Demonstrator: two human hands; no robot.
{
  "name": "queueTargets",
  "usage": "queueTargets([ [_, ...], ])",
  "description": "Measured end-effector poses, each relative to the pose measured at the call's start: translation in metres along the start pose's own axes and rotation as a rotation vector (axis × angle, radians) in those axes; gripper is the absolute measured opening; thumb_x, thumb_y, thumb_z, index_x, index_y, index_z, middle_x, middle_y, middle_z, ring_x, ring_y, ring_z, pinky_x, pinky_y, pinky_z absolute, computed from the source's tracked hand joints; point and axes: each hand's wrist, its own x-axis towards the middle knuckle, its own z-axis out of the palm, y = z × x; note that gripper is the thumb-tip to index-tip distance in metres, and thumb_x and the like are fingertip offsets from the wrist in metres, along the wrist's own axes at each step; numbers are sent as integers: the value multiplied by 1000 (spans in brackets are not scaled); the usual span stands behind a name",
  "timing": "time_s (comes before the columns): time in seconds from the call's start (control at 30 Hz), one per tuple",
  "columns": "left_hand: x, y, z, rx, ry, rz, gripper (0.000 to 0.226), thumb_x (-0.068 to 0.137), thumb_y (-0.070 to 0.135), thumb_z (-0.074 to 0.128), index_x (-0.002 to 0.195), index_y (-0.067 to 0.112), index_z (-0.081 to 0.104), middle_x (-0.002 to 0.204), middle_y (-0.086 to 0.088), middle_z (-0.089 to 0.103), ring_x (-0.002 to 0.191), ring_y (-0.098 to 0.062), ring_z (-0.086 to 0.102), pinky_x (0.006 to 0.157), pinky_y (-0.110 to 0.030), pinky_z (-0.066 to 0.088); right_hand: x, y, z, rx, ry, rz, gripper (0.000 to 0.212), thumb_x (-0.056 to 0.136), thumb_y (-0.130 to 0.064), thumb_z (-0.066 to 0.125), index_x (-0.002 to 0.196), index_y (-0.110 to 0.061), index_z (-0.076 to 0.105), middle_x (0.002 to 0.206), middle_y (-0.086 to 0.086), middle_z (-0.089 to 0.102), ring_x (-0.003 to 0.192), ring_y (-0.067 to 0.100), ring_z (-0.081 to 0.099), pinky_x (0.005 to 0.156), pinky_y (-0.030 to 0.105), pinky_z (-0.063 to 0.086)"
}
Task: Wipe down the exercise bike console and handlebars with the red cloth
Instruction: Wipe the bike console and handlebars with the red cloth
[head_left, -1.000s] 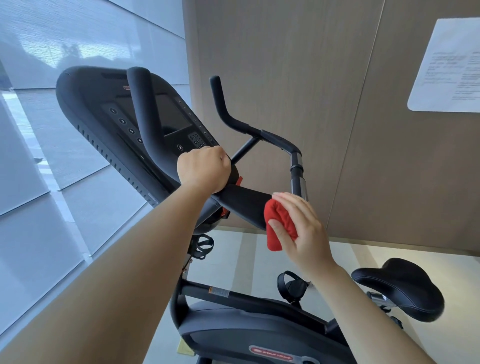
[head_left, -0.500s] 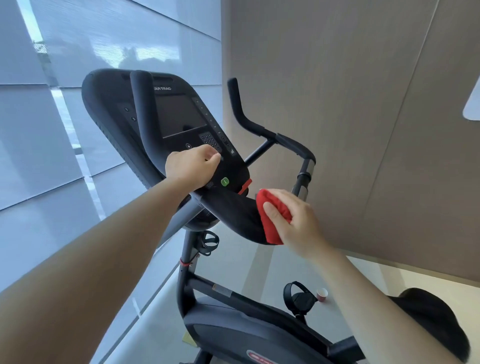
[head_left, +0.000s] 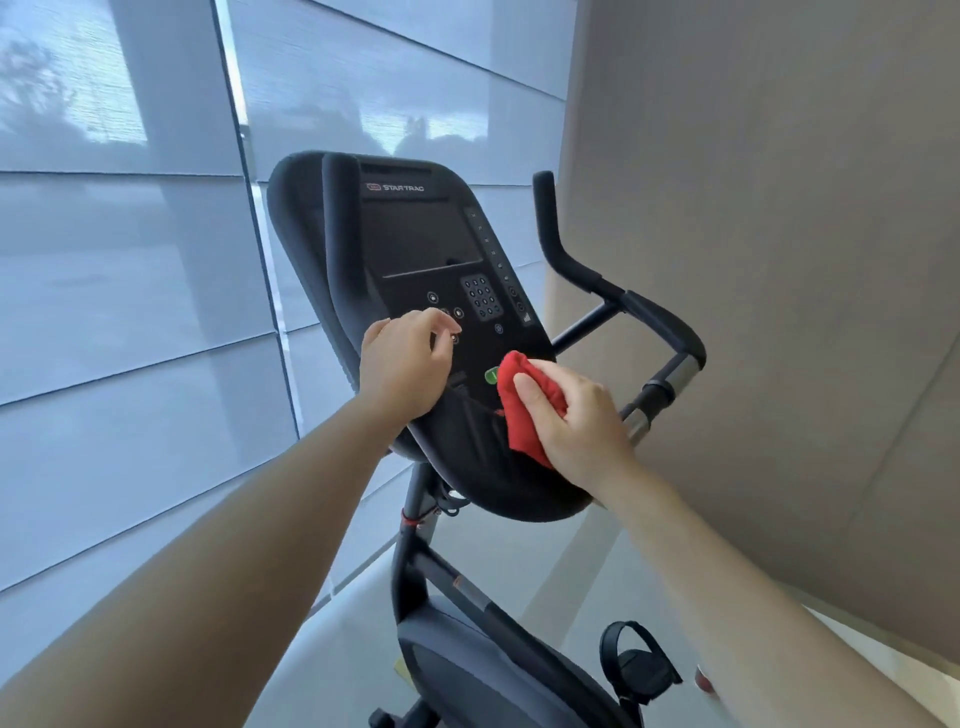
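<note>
Now, right hand: fingers and thumb curled round bunched, soft red cloth, pressing it on the glossy black plastic console, lower right.
Left hand: fingers curled at console's left edge; grip unclear.
Curved black padded handlebar: untouched.

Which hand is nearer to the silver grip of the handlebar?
Right. The right hand, holding the red cloth, is just left of the silver grip; the left hand is farther away, across the console.

Bunched red cloth against console
</note>
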Motion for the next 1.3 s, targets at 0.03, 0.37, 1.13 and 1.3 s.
queueTargets([
  [0.03,0,0,0,5,6,8,27,93,19,41,97,27,67,104,8,68,100,-15,59,100,-32,29,3,-1,6,1,-69,-7,34,93,-39,50,117,-19,63,108,-8,66,92,-17,46,77,-6,31],
  [0.37,2,2,-1,86,-54,-63,31,94,19,38,94,33,65,79,16,54,83,-6,42,96,-26,23,-5,19,-10,-2,-342,-101,41,92,-38,55,129,-21,54,120,-7,62,110,3,54,94,9,37],
  [1.13,5,-3,3,159,-166,-39,36,92,23,30,92,37,63,57,17,46,76,-8,49,106,-33,14,-57,13,-1,-92,25,-191,41,93,-44,47,120,-16,60,120,-6,62,116,6,52,102,19,38],
  [1.3,2,2,-1,163,-168,25,34,92,23,33,100,33,64,91,8,63,101,-16,55,107,-39,18,-56,27,-12,-90,5,-151,45,93,-44,44,122,-14,58,120,-3,62,112,10,56,98,17,42],
])
